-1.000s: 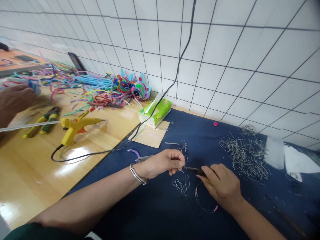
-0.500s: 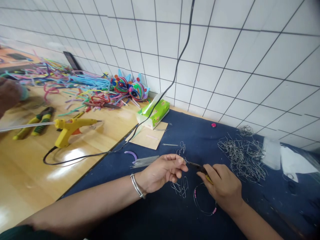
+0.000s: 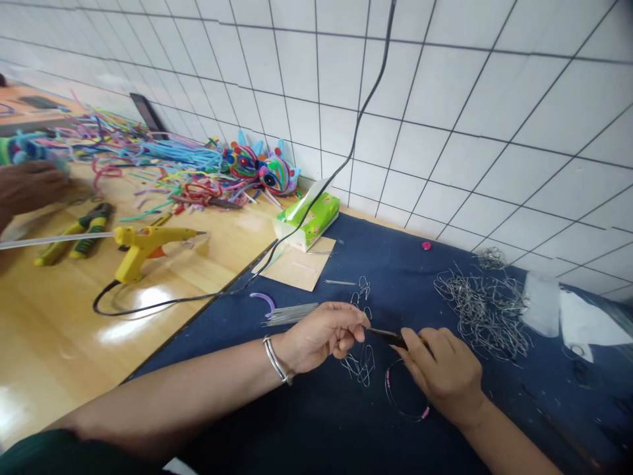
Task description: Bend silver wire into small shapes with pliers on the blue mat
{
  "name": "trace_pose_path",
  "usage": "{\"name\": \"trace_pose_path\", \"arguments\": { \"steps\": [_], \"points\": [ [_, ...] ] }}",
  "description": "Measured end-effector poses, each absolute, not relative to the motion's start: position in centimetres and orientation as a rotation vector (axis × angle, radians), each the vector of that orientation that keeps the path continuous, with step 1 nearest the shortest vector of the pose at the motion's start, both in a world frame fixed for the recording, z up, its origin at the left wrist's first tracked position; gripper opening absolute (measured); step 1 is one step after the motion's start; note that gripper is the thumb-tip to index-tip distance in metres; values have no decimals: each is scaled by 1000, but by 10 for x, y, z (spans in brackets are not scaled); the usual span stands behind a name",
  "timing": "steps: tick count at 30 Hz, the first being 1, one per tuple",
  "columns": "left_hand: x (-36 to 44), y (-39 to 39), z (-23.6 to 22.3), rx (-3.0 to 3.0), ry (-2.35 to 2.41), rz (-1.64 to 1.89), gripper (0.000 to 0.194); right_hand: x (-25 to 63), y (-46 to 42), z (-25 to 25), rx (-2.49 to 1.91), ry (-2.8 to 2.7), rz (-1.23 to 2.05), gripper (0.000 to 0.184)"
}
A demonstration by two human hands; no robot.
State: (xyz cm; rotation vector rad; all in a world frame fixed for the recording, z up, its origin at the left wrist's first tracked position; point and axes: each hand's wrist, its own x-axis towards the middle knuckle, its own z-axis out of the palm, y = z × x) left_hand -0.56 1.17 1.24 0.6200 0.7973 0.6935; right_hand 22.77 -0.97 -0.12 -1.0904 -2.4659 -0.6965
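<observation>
My left hand [image 3: 324, 336] is closed in a pinch at the jaw tips of the needle-nose pliers [image 3: 383, 334], on a thin wire mostly hidden by the fingers. My right hand [image 3: 442, 373] wraps round the pliers' handles, which it largely covers. Below the pliers lies a thin ring with pink beads [image 3: 425, 413]. Several bent wires [image 3: 364, 369] rest under my left hand, and more bent wires [image 3: 364, 289] sit just beyond it. A bundle of straight wires [image 3: 291, 315] lies beside a purple curved piece [image 3: 267, 301].
A tangled wire heap [image 3: 482, 310] covers part of the dark blue cloth [image 3: 395, 264] on the right. Left stand a yellow glue gun [image 3: 143, 249], cutting pliers [image 3: 91, 231] and pipe cleaners [image 3: 182, 158]. Another person's hand [image 3: 30, 185] works there. A black cable [image 3: 353, 148] hangs across the tissue pack [image 3: 321, 218].
My left fingers loosened slightly half a second ago, showing a bent wire at the pliers' tips, and are pinched again now. The pliers have turned slightly in my right hand. The other person's hand shifted.
</observation>
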Motion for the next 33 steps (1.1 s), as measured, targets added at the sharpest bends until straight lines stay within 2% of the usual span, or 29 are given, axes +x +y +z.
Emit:
{"name": "trace_pose_path", "arguments": {
  "steps": [8,16,33],
  "points": [
    [-7,17,12,668,837,609,26,228,-12,1,-997,-2483,-773,28],
    [-8,17,11,751,888,571,17,229,-10,1,-969,-2486,-763,27],
    [-8,19,15,707,859,616,16,228,-9,2,-991,-2467,-752,27]
  ]
}}
